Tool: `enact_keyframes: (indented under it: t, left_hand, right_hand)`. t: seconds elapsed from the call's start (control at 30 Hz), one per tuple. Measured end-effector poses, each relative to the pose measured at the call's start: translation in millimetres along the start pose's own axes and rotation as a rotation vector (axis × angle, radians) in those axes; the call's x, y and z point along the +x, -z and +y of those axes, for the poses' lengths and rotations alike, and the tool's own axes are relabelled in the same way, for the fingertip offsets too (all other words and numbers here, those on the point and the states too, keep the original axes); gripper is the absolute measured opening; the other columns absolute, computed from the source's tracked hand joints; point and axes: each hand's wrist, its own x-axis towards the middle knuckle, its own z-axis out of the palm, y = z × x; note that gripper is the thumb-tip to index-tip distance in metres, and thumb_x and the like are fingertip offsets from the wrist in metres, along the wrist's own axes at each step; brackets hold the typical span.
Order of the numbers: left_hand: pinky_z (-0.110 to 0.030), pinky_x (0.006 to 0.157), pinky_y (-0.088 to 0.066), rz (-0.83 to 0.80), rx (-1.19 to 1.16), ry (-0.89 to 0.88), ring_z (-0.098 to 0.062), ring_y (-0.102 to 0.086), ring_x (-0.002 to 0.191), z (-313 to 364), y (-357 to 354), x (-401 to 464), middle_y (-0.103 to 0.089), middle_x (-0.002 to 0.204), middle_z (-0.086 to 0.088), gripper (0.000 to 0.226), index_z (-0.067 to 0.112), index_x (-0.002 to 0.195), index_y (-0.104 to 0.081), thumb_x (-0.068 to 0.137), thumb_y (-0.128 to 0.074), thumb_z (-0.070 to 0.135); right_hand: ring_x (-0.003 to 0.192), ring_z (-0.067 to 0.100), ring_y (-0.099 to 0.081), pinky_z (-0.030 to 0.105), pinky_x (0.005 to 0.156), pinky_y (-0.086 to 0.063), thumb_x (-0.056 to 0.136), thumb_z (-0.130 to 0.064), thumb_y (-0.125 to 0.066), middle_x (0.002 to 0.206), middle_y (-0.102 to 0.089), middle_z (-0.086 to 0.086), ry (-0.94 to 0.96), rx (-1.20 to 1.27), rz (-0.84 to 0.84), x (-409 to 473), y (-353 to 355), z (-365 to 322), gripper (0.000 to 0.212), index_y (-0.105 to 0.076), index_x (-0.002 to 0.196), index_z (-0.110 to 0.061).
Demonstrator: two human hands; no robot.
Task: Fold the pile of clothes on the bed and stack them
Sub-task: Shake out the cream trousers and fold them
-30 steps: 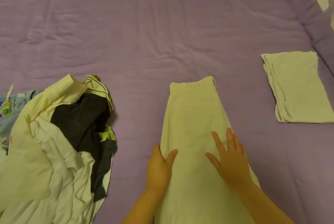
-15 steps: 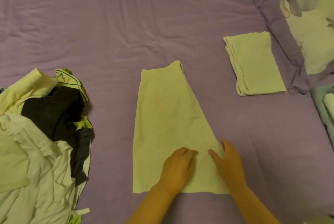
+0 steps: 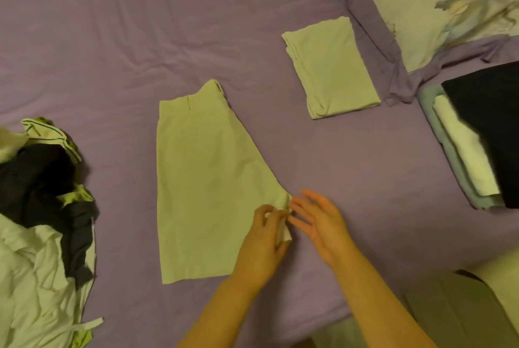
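Purple bedsheet (image 3: 196,24), pale shorts (image 3: 207,179) lying flat mid-bed. Left hand (image 3: 264,243) pinching right hem corner, lifting it; right hand (image 3: 320,221) hovering beside, fingers spread, holding nothing. Unfolded pile (image 3: 42,235) waiting left, folded cloth (image 3: 331,67) right. Likely next: folding shorts across, needing corner aligned.

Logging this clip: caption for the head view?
Left hand pinches pale yellow shorts' corner on purple bedsheet; right hand open.
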Motion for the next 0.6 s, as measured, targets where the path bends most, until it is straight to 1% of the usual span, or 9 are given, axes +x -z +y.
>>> enact_keyframes:
  t: [0.03, 0.07, 0.13, 0.2, 0.3, 0.37, 0.43, 0.5, 0.6]
  left_hand:
    - [-0.008, 0.071, -0.036, 0.048, -0.032, 0.047, 0.006, -0.051, 0.078, -1.8, 8.3, 1.3, -0.05, 0.125, -0.001, 0.044, 0.016, 0.127, -0.054, 0.085, -0.064, 0.01]
    - [-0.007, 0.064, -0.036, 0.079, -0.09, 0.099, 0.004, -0.05, 0.066, -4.7, 16.2, 2.7, -0.057, 0.104, 0.0, 0.032, 0.018, 0.115, -0.062, 0.085, -0.064, 0.008]
    - [-0.008, 0.058, -0.035, 0.09, -0.233, 0.17, -0.001, -0.043, 0.055, -10.3, 30.4, 4.3, -0.052, 0.073, -0.002, 0.023, 0.025, 0.099, -0.07, 0.085, -0.067, 0.008]
    - [-0.009, 0.057, -0.035, 0.044, -0.339, 0.21, -0.003, -0.037, 0.052, -11.5, 39.3, 4.7, -0.042, 0.062, 0.004, 0.024, 0.032, 0.097, -0.071, 0.086, -0.067, 0.01]
    - [-0.007, 0.064, -0.04, -0.058, -0.487, 0.243, 0.001, -0.048, 0.059, -6.6, 41.5, 3.6, -0.052, 0.058, 0.018, 0.027, 0.032, 0.106, -0.069, 0.093, -0.059, 0.01]
    - [-0.012, 0.075, -0.047, -0.074, -0.584, 0.254, 0.004, -0.062, 0.076, -4.1, 38.3, 1.9, -0.068, 0.077, 0.02, 0.026, 0.026, 0.111, -0.068, 0.096, -0.053, 0.01]
    - [-0.027, 0.086, -0.053, 0.003, -0.648, 0.319, -0.009, -0.066, 0.094, -5.6, 34.7, 1.7, -0.072, 0.098, 0.006, 0.023, 0.022, 0.108, -0.07, 0.096, -0.054, 0.011]
    - [-0.032, 0.08, -0.053, 0.101, -0.66, 0.368, -0.019, -0.065, 0.089, -9.4, 31.7, 2.1, -0.071, 0.095, -0.001, 0.017, 0.019, 0.102, -0.07, 0.095, -0.056, 0.013]
    - [-0.027, 0.066, -0.047, 0.29, -0.596, 0.407, -0.014, -0.057, 0.074, -17.9, 33.3, 4.0, -0.063, 0.079, 0.001, 0.005, 0.02, 0.092, -0.066, 0.092, -0.061, 0.018]
  right_hand:
    - [0.097, 0.019, -0.066, 0.028, 0.072, -0.056, 0.091, -0.005, -0.057, 0.111, -0.064, 0.01, 0.025, -0.041, 0.007, 1.7, 2.7, -1.5, 0.022, -0.057, 0.112, -0.012]
    - [0.096, 0.018, -0.065, 0.026, 0.073, -0.055, 0.091, -0.005, -0.058, 0.111, -0.064, 0.009, 0.048, -0.107, 0.025, 3.7, 5.6, -3.3, 0.022, -0.056, 0.112, -0.012]
    - [0.092, 0.016, -0.061, 0.026, 0.077, -0.052, 0.091, -0.005, -0.058, 0.108, -0.062, 0.004, 0.088, -0.294, 0.043, 6.6, 10.3, -5.5, 0.023, -0.056, 0.112, -0.014]
    - [0.09, 0.012, -0.059, 0.028, 0.079, -0.051, 0.091, -0.011, -0.061, 0.102, -0.061, -0.003, 0.067, -0.433, -0.002, 4.9, 9.4, -2.4, 0.02, -0.057, 0.11, -0.018]
    - [0.097, 0.012, -0.06, 0.033, 0.08, -0.055, 0.088, -0.023, -0.066, 0.106, -0.06, -0.005, -0.047, -0.435, -0.087, -2.4, -1.9, 8.3, 0.026, -0.056, 0.112, -0.021]
    - [0.106, 0.02, -0.06, 0.04, 0.093, -0.052, 0.085, -0.02, -0.069, 0.113, -0.06, 0.002, -0.036, -0.435, -0.074, -2.5, -6.1, 15.9, 0.041, -0.055, 0.123, -0.015]
    - [0.108, 0.023, -0.061, 0.038, 0.094, -0.051, 0.084, -0.012, -0.07, 0.114, -0.06, 0.006, -0.014, -0.406, -0.074, -1.4, -5.2, 20.0, 0.044, -0.054, 0.126, -0.013]
    - [0.105, 0.022, -0.061, 0.029, 0.085, -0.052, 0.084, -0.004, -0.068, 0.111, -0.061, 0.006, -0.002, -0.432, -0.119, 0.5, 1.9, 23.0, 0.043, -0.056, 0.124, -0.014]
    - [0.096, 0.021, -0.06, 0.021, 0.077, -0.049, 0.085, 0.007, -0.061, 0.101, -0.061, 0.005, 0.063, -0.627, -0.099, 6.7, 20.5, 25.5, 0.036, -0.06, 0.116, -0.013]
